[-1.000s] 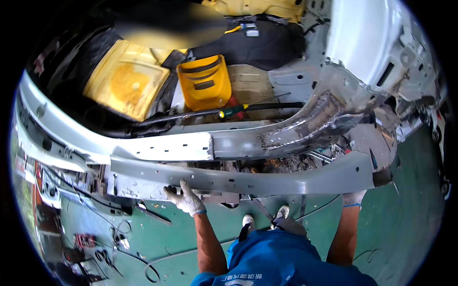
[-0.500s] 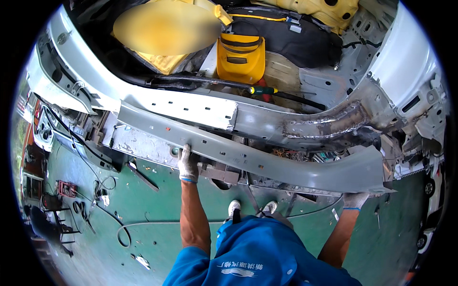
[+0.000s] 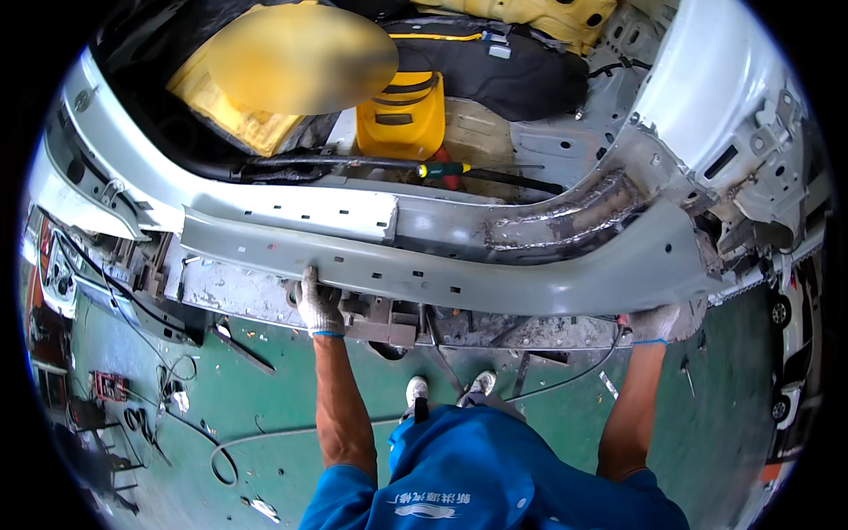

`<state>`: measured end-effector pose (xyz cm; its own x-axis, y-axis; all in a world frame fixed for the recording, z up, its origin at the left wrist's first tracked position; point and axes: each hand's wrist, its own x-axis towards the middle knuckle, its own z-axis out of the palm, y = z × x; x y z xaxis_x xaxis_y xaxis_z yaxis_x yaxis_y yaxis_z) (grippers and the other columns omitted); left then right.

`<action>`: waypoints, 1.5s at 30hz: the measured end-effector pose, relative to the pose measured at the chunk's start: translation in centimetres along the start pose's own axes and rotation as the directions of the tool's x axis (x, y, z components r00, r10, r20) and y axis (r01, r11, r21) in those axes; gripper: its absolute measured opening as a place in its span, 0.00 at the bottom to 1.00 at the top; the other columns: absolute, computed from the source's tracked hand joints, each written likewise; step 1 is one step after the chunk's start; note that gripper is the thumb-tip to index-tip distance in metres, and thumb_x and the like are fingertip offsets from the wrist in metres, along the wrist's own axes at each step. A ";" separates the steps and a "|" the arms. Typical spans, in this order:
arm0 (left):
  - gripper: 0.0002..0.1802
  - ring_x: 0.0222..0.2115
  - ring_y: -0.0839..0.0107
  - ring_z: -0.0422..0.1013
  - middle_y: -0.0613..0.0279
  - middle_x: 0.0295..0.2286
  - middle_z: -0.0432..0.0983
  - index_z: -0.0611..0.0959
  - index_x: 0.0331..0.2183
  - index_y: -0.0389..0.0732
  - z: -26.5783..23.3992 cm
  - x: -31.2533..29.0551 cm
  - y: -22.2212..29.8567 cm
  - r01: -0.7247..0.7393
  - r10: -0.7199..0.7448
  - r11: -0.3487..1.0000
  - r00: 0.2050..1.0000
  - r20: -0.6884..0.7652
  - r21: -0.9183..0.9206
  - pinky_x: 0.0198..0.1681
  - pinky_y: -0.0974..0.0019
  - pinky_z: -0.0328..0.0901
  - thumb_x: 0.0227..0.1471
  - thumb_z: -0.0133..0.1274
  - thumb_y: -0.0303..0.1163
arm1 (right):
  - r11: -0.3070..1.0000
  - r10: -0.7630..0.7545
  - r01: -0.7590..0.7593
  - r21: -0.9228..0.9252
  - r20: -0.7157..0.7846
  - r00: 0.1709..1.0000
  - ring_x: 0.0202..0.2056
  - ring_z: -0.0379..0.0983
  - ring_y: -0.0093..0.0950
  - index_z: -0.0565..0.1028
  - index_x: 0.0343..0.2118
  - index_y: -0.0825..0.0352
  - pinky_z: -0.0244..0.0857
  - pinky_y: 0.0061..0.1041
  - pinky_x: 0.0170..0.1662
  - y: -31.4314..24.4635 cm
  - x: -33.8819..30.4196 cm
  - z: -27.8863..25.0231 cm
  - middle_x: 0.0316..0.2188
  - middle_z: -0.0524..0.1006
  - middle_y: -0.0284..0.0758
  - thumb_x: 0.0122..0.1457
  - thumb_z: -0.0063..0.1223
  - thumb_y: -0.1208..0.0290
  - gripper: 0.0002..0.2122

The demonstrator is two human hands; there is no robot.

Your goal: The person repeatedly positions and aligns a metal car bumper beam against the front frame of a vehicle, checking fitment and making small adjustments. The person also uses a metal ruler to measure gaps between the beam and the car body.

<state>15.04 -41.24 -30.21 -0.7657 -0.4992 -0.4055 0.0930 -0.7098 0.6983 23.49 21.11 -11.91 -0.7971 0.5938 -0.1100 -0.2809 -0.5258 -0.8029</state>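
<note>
A long grey rocker panel (image 3: 521,284) with a row of small slots and an upswept right end lies along the car body's door sill (image 3: 327,212). My gloved left hand (image 3: 320,307) grips its lower edge left of the middle, one finger showing on the outer face. Under the panel's wide right end, my gloved right hand (image 3: 658,323) supports the lower edge; its fingertips are hidden behind the metal. A welded, scorched seam (image 3: 565,219) on the body shows just above the panel.
Inside the car lie a yellow welding mask (image 3: 402,119), a screwdriver (image 3: 444,169) and a black bar (image 3: 521,181). Metal supports (image 3: 382,320) stand below the sill. A hose (image 3: 265,438) and loose scraps lie on the green floor.
The panel's right end has risen toward the body, closing much of the gap to the welded area. My right hand has moved up with it. The whole view has shifted slightly.
</note>
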 end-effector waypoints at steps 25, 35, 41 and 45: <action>0.51 0.63 0.46 0.63 0.47 0.63 0.65 0.69 0.66 0.45 3.9 1.2 2.3 -0.050 0.049 0.999 0.998 0.029 0.022 0.64 0.40 0.59 0.49 0.65 0.61 | 0.816 -0.545 0.523 -0.247 -0.026 0.838 0.55 0.69 0.30 0.69 0.62 0.75 0.59 0.30 0.62 2.0 0.2 12.2 0.55 0.75 0.40 0.69 0.54 0.54 0.29; 0.50 0.63 0.47 0.64 0.44 0.64 0.65 0.70 0.66 0.40 3.6 3.0 2.4 -0.061 0.058 0.997 0.997 0.041 0.052 0.64 0.42 0.62 0.52 0.63 0.62 | 0.794 -0.551 0.528 -0.303 0.011 0.835 0.54 0.69 0.29 0.68 0.63 0.74 0.60 0.30 0.62 1.6 0.2 13.9 0.56 0.75 0.40 0.69 0.55 0.57 0.27; 0.50 0.64 0.46 0.63 0.44 0.64 0.65 0.70 0.66 0.42 4.3 4.2 1.5 -0.103 0.101 0.990 0.995 0.025 0.098 0.64 0.43 0.61 0.52 0.63 0.62 | 0.794 -0.553 0.529 -0.300 0.005 0.833 0.55 0.68 0.30 0.67 0.64 0.74 0.60 0.31 0.62 2.3 1.4 13.4 0.57 0.74 0.40 0.69 0.55 0.54 0.30; 0.46 0.63 0.48 0.64 0.46 0.63 0.66 0.73 0.65 0.44 3.9 5.9 1.6 -0.108 0.107 0.994 0.992 0.074 0.010 0.65 0.42 0.60 0.54 0.61 0.61 | 0.769 -0.585 0.546 -0.332 -0.022 0.811 0.52 0.69 0.29 0.69 0.62 0.74 0.61 0.32 0.61 3.5 2.4 14.0 0.53 0.76 0.38 0.69 0.54 0.52 0.30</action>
<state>8.21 -43.40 -29.16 -0.7963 -0.5342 -0.2837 0.1687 -0.6466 0.7440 13.12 12.16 -6.80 -0.4700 0.8025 0.3676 -0.4736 0.1222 -0.8722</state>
